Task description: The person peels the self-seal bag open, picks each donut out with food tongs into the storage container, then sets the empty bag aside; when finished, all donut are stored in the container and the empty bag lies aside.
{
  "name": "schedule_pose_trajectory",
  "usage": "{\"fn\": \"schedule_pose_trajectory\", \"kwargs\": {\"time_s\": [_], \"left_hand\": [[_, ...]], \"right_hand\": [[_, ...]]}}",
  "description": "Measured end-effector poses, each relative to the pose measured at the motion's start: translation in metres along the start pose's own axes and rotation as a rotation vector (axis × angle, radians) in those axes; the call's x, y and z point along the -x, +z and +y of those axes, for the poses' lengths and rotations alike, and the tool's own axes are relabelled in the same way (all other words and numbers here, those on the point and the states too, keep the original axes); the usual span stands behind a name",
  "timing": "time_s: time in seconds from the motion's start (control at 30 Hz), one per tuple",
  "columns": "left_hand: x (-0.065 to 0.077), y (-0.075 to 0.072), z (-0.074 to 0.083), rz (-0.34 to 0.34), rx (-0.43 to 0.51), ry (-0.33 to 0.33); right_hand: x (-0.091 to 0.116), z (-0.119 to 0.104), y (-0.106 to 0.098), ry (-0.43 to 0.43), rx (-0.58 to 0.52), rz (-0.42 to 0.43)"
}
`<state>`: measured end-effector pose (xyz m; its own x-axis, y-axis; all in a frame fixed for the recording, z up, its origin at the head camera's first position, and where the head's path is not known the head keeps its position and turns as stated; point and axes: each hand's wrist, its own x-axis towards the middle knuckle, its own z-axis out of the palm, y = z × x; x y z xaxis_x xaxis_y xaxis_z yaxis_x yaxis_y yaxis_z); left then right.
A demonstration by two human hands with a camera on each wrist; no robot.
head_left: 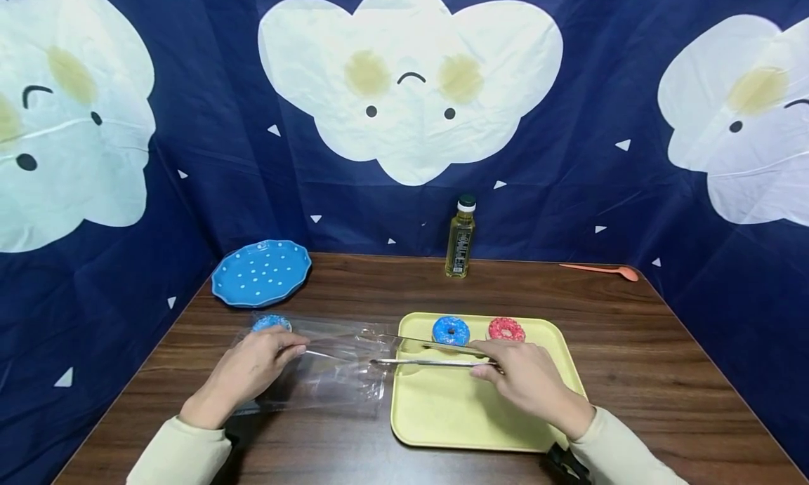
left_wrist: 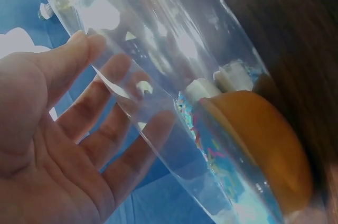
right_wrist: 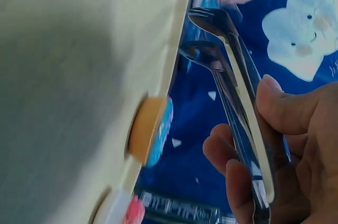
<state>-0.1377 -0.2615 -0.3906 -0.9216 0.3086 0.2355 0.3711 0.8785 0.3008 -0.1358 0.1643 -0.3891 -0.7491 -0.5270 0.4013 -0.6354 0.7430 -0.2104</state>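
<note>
While the left hand (head_left: 253, 373) pinches the edge of a clear plastic bag (head_left: 341, 390) between thumb and forefinger, the right hand (head_left: 531, 380) grips metal tongs (head_left: 436, 363), its fingers curled round their arms. The left pinch presumably keeps the limp film from collapsing; in the left wrist view the remaining fingers are extended, their tips showing through the film. The tongs are held toward their rear, probably to leave the tips free to reach; these tips, one fork-shaped and one spoon-shaped, stand apart with nothing between them and point toward the bag. The bag lies just left of a yellow tray (head_left: 455, 415), an arrangement that likely shortens the path between the two. A plate (head_left: 260, 271), a bottle (head_left: 461, 243) and an orange spoon (head_left: 600, 269) occupy the back of the wooden table (head_left: 379, 288), apparently to keep them out of the way.

Counted, the doughnuts number three: a bagged blue doughnut (head_left: 272, 321), seemingly inside the film at its far left, plus a second blue doughnut (head_left: 442, 327) and a red doughnut (head_left: 505, 322) along the tray's far side. There is one each of bag, tongs, tray, plate, bottle and spoon. A pale shape beyond the bagged doughnut in the left wrist view cannot be identified.
</note>
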Motion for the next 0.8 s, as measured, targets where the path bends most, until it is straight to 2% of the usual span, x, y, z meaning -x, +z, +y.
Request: {"fn": "schedule_pose_trajectory", "kwargs": {"time_s": [0.3, 0.57, 0.7, 0.8], "left_hand": [[0.001, -0.001, 0.001, 0.017, -0.010, -0.006], [0.004, 0.002, 0.000, 0.008, 0.002, -0.021], [0.003, 0.000, 0.001, 0.009, -0.003, -0.015], [0.002, -0.001, 0.001, 0.008, -0.013, -0.011]], "right_hand": [[-0.029, -0.014, 0.026, -0.066, -0.052, -0.068], [-0.036, -0.017, 0.033, 0.072, -0.221, -0.281], [-0.037, -0.016, 0.033, 0.077, -0.224, -0.329], [-0.042, -0.020, 0.036, 0.042, -0.185, -0.316]]}}
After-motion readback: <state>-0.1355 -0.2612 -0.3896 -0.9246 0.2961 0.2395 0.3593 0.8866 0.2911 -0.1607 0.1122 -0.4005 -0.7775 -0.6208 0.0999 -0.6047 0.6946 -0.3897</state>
